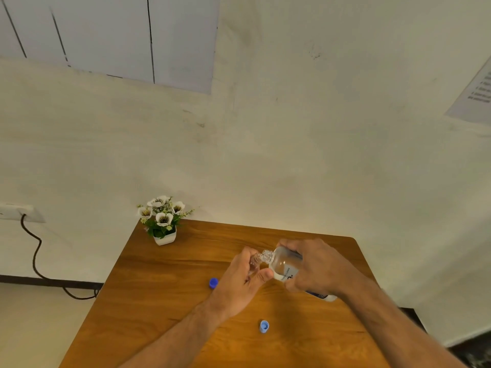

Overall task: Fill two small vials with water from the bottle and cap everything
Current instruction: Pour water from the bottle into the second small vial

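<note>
My right hand (316, 266) grips a clear water bottle (283, 262), tilted so its open neck points left and down. My left hand (243, 277) is closed around a small clear vial (254, 261), held just under the bottle's mouth; the two openings touch or nearly touch. Most of the vial is hidden by my fingers. A dark blue cap (213, 283) lies on the wooden table (159, 301) left of my left hand. A light blue cap (264, 326) lies nearer to me, between my forearms. A second vial is not visible.
A small white pot of white artificial flowers (162, 221) stands at the table's far left corner, against the wall. A wall socket with a dark cable (34, 251) is at the left. The table's right edge runs under my right forearm.
</note>
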Action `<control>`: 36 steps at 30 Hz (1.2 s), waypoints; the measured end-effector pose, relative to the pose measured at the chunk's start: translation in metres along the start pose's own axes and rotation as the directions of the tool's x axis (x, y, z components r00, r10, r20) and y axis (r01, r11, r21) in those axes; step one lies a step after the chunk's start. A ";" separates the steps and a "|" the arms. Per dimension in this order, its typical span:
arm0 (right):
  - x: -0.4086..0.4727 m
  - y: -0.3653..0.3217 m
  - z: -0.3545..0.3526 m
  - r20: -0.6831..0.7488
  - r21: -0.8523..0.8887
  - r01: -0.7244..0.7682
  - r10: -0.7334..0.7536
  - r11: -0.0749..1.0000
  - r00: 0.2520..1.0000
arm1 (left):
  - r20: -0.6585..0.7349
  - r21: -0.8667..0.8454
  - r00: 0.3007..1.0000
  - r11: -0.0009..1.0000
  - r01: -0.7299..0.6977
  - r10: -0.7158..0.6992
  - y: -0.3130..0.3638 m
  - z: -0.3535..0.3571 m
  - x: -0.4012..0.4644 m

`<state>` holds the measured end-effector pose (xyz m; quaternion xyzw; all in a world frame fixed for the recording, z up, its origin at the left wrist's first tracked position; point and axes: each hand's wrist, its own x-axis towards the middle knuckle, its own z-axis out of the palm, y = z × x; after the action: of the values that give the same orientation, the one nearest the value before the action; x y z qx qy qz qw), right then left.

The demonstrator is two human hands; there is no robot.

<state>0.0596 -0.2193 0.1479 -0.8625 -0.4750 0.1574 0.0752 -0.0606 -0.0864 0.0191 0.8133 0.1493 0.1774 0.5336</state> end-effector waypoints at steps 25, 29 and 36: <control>-0.002 -0.002 0.006 0.051 -0.007 -0.015 0.016 1.000 0.999 | 0.006 0.052 1.000 0.999 -0.001 0.001 0.003 -0.002 -0.010; -0.002 -0.001 0.008 0.057 -0.014 -0.021 0.022 1.000 0.998 | 0.015 0.051 1.000 0.999 -0.001 0.001 0.001 -0.001 -0.011; -0.003 -0.004 0.008 0.058 -0.018 -0.023 0.024 1.000 0.998 | 0.008 0.057 1.000 0.998 0.001 -0.001 0.000 -0.001 -0.012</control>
<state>0.0520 -0.2201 0.1422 -0.8636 -0.4683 0.1792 0.0523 -0.0717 -0.0911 0.0177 0.8288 0.1524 0.1694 0.5111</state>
